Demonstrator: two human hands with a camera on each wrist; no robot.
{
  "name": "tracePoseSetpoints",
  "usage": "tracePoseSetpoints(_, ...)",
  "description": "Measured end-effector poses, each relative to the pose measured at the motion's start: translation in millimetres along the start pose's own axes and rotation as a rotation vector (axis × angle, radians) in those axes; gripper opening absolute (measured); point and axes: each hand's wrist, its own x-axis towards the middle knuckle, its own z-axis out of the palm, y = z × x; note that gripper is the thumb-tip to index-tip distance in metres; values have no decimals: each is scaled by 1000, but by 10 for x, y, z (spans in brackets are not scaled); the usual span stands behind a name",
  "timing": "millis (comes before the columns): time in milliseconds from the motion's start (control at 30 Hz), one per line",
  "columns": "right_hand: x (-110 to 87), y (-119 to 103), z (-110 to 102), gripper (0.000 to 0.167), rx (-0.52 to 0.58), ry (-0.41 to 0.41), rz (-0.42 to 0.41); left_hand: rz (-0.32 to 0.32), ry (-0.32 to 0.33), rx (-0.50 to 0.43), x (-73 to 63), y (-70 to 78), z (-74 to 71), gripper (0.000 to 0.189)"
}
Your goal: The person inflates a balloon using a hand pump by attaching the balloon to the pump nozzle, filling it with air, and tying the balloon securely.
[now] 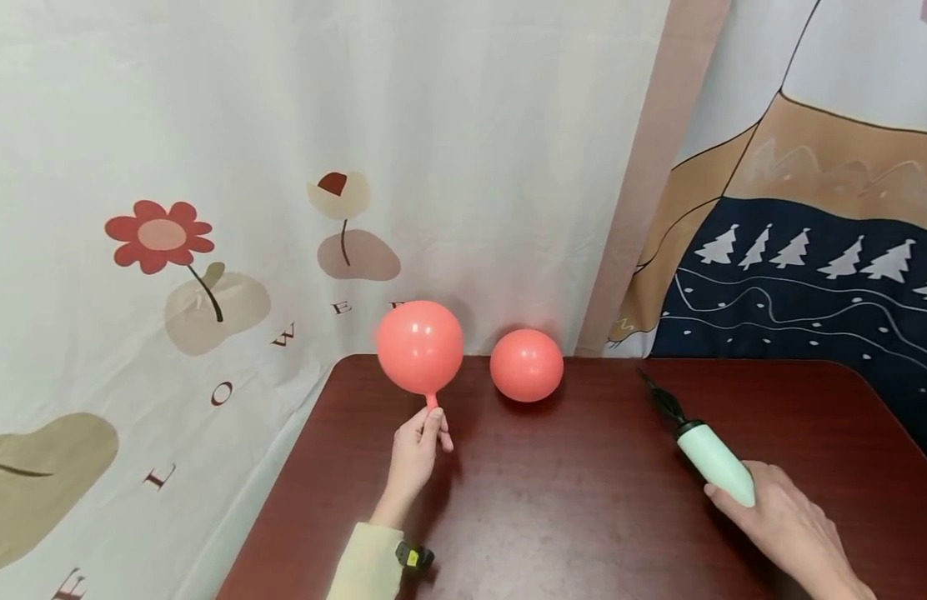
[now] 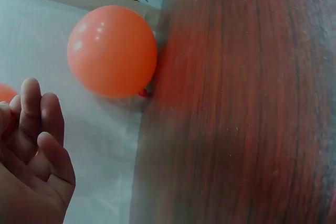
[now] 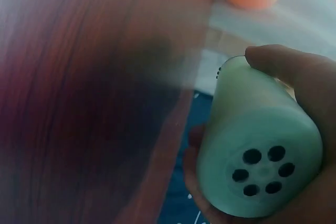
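An inflated coral-red balloon [image 1: 420,347] stands neck-down above my left hand [image 1: 417,446], whose thumb and forefinger pinch its neck. In the left wrist view the other fingers [image 2: 51,114] of that hand are loosely bent, and only a sliver of the held balloon [image 2: 7,93] shows. My right hand [image 1: 789,517] grips a mint-green balloon hand pump [image 1: 714,460] with a black nozzle pointing away to the far left. Round holes mark the end of the pump [image 3: 262,166] in the right wrist view. A second inflated red balloon [image 1: 527,365] rests near the table's back edge.
The dark reddish-brown wooden table [image 1: 568,500] reaches back to a pale curtain [image 1: 471,167] printed with flowers and letters. On the right hangs another cloth [image 1: 809,275] with white trees on dark blue. A small black device [image 1: 414,556] sits on my left wrist.
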Motion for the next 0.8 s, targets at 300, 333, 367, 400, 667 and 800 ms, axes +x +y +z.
tracePoseSetpoints(300,114,193,13,104,-142,41,-50,116,-93,51,-74,76,184,31)
tracePoseSetpoints(333,120,204,19,105,-151,26,-51,126,-100,49,-84,85,205,31)
tracePoseSetpoints(367,125,213,25,106,-159,11,-50,140,-106,46,-92,96,225,31)
tracePoseSetpoints(400,129,222,31,107,-166,-3,-49,157,-112,44,-101,107,245,30)
tracePoseSetpoints(667,84,164,71,115,-210,163,-67,252,-193,97,-141,219,367,30)
tracePoseSetpoints(800,-5,-87,96,89,-162,364,-178,332,-225,106,-161,259,432,29)
